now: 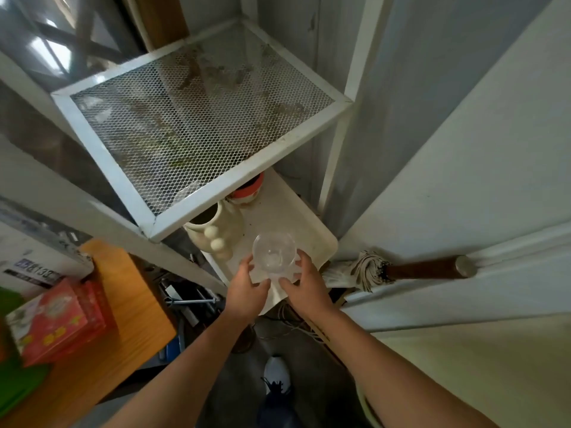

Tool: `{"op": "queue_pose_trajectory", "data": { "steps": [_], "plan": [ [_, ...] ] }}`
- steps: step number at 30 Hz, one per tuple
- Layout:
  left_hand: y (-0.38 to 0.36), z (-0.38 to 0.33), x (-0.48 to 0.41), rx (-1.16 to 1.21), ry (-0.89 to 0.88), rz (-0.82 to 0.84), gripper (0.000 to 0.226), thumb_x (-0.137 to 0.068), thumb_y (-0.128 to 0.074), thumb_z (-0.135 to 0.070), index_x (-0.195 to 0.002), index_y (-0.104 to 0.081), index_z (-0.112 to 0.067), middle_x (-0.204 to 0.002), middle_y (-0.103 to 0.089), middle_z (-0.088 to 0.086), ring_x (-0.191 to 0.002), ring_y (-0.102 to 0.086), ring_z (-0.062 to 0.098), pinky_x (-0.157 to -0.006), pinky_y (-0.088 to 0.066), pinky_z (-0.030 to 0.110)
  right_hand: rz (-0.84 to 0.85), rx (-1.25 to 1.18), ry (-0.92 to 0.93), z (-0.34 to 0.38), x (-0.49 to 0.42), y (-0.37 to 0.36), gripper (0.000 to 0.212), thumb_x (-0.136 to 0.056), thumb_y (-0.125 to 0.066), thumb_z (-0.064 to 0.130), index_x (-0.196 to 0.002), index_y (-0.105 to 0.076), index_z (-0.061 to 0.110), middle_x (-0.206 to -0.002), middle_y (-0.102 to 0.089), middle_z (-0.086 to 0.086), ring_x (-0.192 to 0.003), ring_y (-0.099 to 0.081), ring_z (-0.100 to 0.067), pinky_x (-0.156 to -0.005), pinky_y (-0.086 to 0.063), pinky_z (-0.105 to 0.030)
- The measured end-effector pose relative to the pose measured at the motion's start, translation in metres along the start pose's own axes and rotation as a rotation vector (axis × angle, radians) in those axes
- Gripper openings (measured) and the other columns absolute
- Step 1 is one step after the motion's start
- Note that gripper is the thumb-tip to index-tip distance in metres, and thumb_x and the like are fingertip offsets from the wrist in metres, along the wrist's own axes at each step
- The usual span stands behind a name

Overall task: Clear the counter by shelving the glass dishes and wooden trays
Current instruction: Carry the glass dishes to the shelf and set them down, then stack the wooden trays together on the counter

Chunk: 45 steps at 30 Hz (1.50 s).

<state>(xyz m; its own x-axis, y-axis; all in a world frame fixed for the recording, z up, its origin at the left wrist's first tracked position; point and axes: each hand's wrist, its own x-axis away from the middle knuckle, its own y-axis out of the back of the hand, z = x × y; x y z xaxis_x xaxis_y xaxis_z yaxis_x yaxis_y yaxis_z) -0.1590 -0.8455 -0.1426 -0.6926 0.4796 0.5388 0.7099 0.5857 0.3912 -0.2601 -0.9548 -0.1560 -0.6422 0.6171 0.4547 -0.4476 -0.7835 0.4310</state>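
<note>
A clear glass dish sits at the front edge of the white lower shelf of a metal rack. My left hand cups its left side and my right hand cups its right side, so both hands hold it. The dish is upright and looks empty. No wooden tray is visible in this view.
A white mesh upper shelf overhangs the lower one. A cream ceramic jar and a red-and-white bowl stand behind the dish. A mop head with wooden handle leans at right. An orange counter with a red box lies at left.
</note>
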Motion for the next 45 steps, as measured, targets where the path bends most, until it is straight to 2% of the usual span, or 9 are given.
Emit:
{"op": "queue_pose_trajectory", "data": {
  "steps": [2,5,9,13,18,21,31,39,45],
  "plan": [
    [0.007,-0.004,0.015,-0.034,0.051,0.008,0.065,-0.093,-0.066,-0.015,-0.150,-0.036,-0.015,-0.142,-0.050,0.012,-0.116,-0.061,0.029,-0.094,-0.055,0.050,0.025,0.035,-0.040,0.005,0.013,0.005,0.072,-0.091,-0.066,0.027,-0.152,-0.028,0.018,-0.142,-0.046,-0.008,-0.124,-0.051,-0.022,-0.101,-0.044,-0.033],
    [0.025,-0.011,0.049,-0.121,0.034,0.030,0.049,-0.094,-0.065,-0.020,-0.139,-0.046,-0.013,-0.125,-0.060,0.012,-0.107,-0.062,0.026,-0.088,-0.056,0.040,0.079,0.169,-0.061,0.022,0.042,0.010,0.060,-0.093,-0.062,0.034,-0.145,-0.040,0.016,-0.122,-0.055,-0.002,-0.109,-0.054,-0.017,-0.088,-0.041,-0.025],
    [0.065,-0.016,0.104,-0.342,-0.085,0.074,0.032,-0.095,-0.062,-0.027,-0.124,-0.052,-0.017,-0.110,-0.065,0.005,-0.099,-0.062,0.022,-0.084,-0.053,0.034,0.171,0.363,-0.004,0.059,0.090,0.010,0.047,-0.095,-0.057,0.042,-0.134,-0.050,0.016,-0.106,-0.063,-0.002,-0.102,-0.059,-0.020,-0.083,-0.044,-0.030],
    [0.116,0.003,0.165,-0.447,-0.204,0.016,0.025,-0.089,-0.061,-0.024,-0.113,-0.058,-0.018,-0.097,-0.064,-0.002,-0.092,-0.061,0.022,-0.074,-0.047,0.031,0.232,0.506,0.109,0.097,0.149,-0.011,0.039,-0.092,-0.060,0.043,-0.121,-0.059,0.017,-0.109,-0.066,-0.005,-0.095,-0.060,-0.021,-0.076,-0.045,-0.030],
    [0.189,0.083,0.263,-0.488,-0.206,-0.127,0.028,-0.090,-0.060,-0.031,-0.113,-0.056,-0.017,-0.108,-0.066,0.009,-0.098,-0.060,0.027,-0.070,-0.040,0.033,0.324,0.715,0.314,0.135,0.238,-0.079,0.029,-0.091,-0.062,0.036,-0.110,-0.064,0.016,-0.103,-0.066,-0.005,-0.097,-0.061,-0.025,-0.078,-0.047,-0.031],
    [0.233,0.146,0.335,-0.582,-0.167,-0.182,0.030,-0.089,-0.058,-0.030,-0.113,-0.052,-0.014,-0.114,-0.060,0.012,-0.107,-0.058,0.033,-0.083,-0.048,0.039,0.416,0.803,0.419,0.145,0.296,-0.138,0.032,-0.093,-0.059,0.035,-0.116,-0.061,0.013,-0.109,-0.064,-0.006,-0.103,-0.059,-0.025,-0.082,-0.046,-0.034],
    [0.339,0.290,0.514,-0.547,0.118,-0.438,0.039,-0.090,-0.061,-0.033,-0.123,-0.050,-0.014,-0.123,-0.056,0.010,-0.117,-0.059,0.033,-0.093,-0.050,0.042,0.712,0.952,0.692,0.174,0.452,-0.328,0.038,-0.092,-0.059,0.034,-0.124,-0.058,0.015,-0.119,-0.060,-0.010,-0.109,-0.057,-0.027,-0.078,-0.041,-0.031],
    [0.397,0.330,0.558,-0.419,0.194,-0.578,0.031,-0.090,-0.059,-0.034,-0.115,-0.053,-0.017,-0.117,-0.057,0.007,-0.111,-0.058,0.028,-0.094,-0.049,0.042,0.702,1.019,0.850,0.222,0.498,-0.405,0.033,-0.087,-0.058,0.035,-0.115,-0.061,0.018,-0.117,-0.063,-0.008,-0.104,-0.059,-0.028,-0.086,-0.052,-0.042],
    [0.439,0.346,0.535,-0.386,0.177,-0.619,0.021,-0.091,-0.058,-0.035,-0.105,-0.053,-0.020,-0.105,-0.056,0.001,-0.104,-0.058,0.024,-0.082,-0.045,0.034,0.707,1.006,0.799,0.240,0.477,-0.447,0.026,-0.088,-0.059,0.031,-0.112,-0.061,0.020,-0.110,-0.063,-0.005,-0.096,-0.060,-0.024,-0.084,-0.053,-0.041]
  ]
}}
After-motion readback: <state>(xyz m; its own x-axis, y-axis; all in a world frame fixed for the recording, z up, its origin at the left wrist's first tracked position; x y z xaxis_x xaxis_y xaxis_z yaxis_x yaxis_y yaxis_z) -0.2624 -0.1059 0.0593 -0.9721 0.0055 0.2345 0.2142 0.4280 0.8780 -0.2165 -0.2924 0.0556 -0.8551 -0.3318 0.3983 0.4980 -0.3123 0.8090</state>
